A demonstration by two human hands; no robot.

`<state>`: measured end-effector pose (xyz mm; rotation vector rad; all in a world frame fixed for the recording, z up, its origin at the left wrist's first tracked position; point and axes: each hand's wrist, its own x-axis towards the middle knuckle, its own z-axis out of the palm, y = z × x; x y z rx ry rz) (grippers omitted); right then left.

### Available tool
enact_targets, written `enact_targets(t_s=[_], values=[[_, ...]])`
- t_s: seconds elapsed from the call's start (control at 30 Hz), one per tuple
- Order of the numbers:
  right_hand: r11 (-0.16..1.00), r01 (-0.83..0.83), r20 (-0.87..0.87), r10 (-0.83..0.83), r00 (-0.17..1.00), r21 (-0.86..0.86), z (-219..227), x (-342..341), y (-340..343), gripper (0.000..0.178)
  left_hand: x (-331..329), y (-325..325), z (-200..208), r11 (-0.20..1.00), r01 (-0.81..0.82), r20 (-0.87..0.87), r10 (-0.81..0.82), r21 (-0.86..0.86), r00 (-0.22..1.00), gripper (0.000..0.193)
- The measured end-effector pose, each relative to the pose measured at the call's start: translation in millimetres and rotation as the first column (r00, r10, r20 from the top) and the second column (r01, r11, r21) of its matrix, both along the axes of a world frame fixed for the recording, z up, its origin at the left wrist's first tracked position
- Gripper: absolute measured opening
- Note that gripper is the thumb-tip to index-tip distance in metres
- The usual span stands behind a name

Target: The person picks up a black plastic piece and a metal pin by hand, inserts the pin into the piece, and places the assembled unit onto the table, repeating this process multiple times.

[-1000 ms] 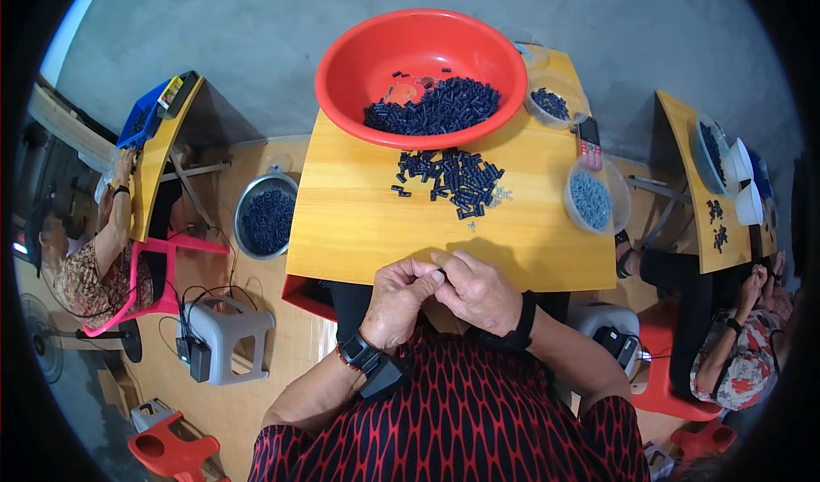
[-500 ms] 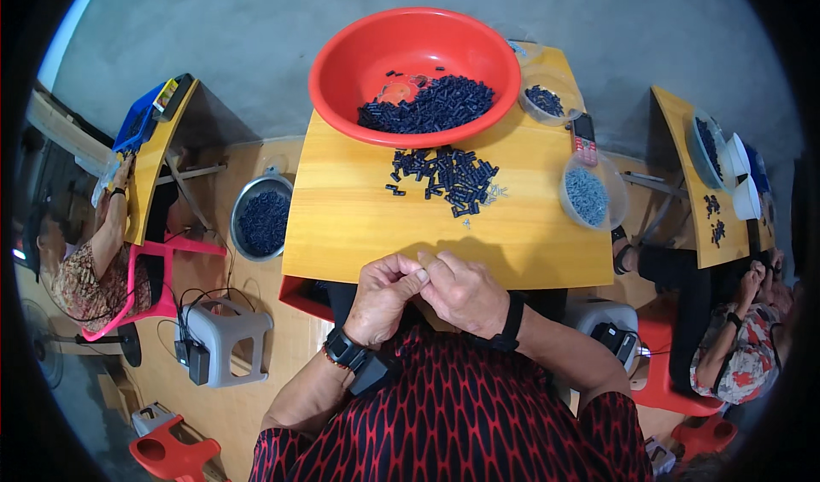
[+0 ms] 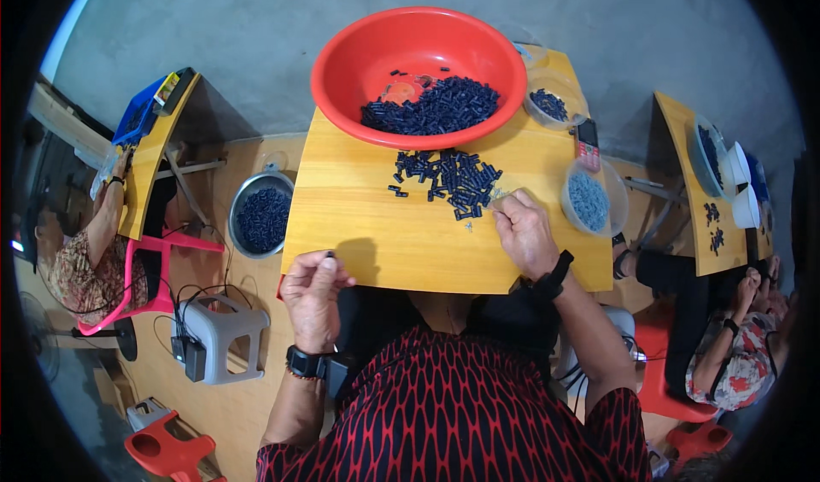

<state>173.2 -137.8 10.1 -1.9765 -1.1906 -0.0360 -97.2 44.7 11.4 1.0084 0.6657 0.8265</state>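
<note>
Two hands, well apart. Left hand (image 3: 313, 298), at the near edge of the bench (image 3: 384, 243), was pinched nearly closed on one small black piece (image 3: 330, 254) at the thumb tip; piece mostly covered, long axis unclear. Right hand (image 3: 528, 236) was over the bench, fingers curled, tips at the small pale pieces (image 3: 495, 193) by the dark pile's right side; couldn't tell if it had hold of any. Dark pile (image 3: 457, 179) lay just on the near side of the red basin (image 3: 418, 132), pieces pointing mixed ways: ahead-right of left hand, just ahead-left of right hand, right nearer.
</note>
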Motion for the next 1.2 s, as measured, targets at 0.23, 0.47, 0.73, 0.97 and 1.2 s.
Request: enact_targets(t_s=[0.23, 0.47, 0.73, 0.97, 1.2], values=[[0.991, -0.048, 0.015, 0.051, 0.999, -0.122, 4.2, 1.4, 7.2, 0.003, -32.6, 18.9, -13.4, 0.942, -0.335, -0.017, 0.335, -0.016, 0.942, 0.014], [0.994, -0.093, 0.045, 0.096, 0.994, -0.065, 1.5, -4.6, 12.5, 0.011, -78.5, 39.0, -74.0, 0.815, -0.565, -0.104, 0.556, -0.129, 0.825, 0.01], [0.97, 0.027, 0.08, -0.008, 0.997, -0.241, 3.6, -9.7, 4.2, 0.015, -67.8, 39.2, -94.2, 0.852, -0.33, -0.08, 0.327, -0.405, 0.942, 0.016], [0.985, -0.007, -0.107, -0.011, 0.994, -0.172, -0.1, -7.4, -7.6, 0.012, -77.6, 41.4, -100.9, 0.827, -0.371, -0.126, 0.352, -0.422, 0.928, 0.016], [0.99, 0.143, -0.536, -0.109, 0.837, 0.022, -10.5, -20.8, -34.7, 0.003, -71.0, 51.8, -105.0, 0.791, -0.483, -0.471, 0.285, -0.376, 0.835, 0.056]])
